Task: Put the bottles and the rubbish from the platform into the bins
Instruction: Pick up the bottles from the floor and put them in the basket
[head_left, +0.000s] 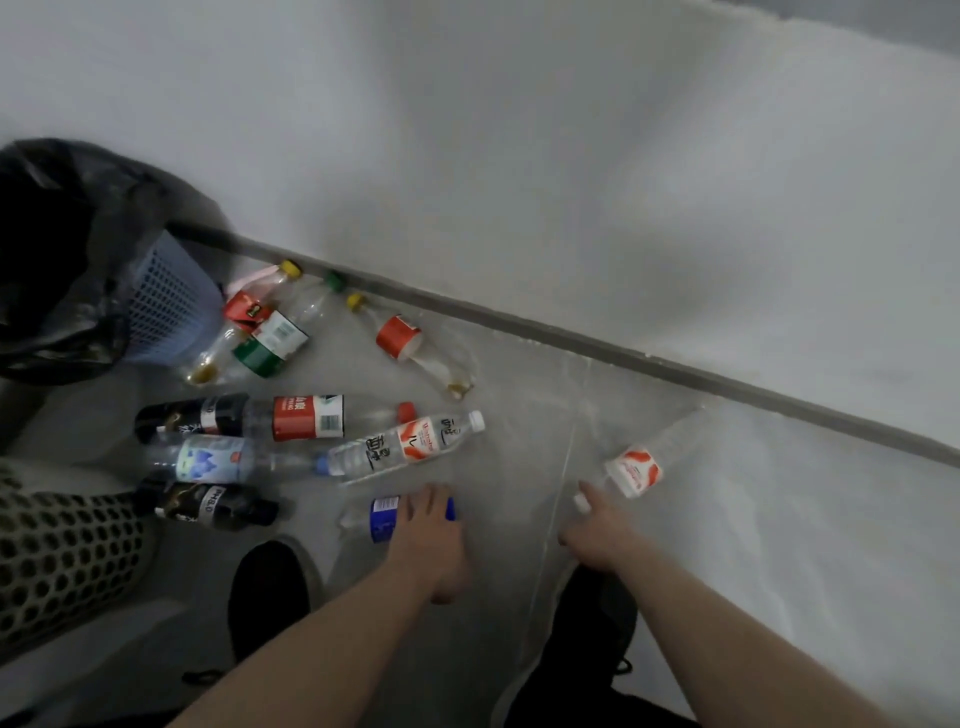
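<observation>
Two bins, a black-bagged basket (156, 306) and a perforated one (62, 551), stand left of the blue-labelled bottle (384, 519). My left hand (431, 540) rests on it, grip unclear. My right hand (597, 530) reaches with relaxed fingers toward a clear bottle (644, 462) farther right; other bottles lie scattered between bins and blue one.

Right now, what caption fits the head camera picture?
Both hands reach for bottles: left hand on blue-label bottle, right hand touching another.

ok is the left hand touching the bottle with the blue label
Touching. In the head view the left hand lies over the blue-label bottle, its fingers covering part of the label with no gap between them; whether they curl round it is unclear.
</observation>
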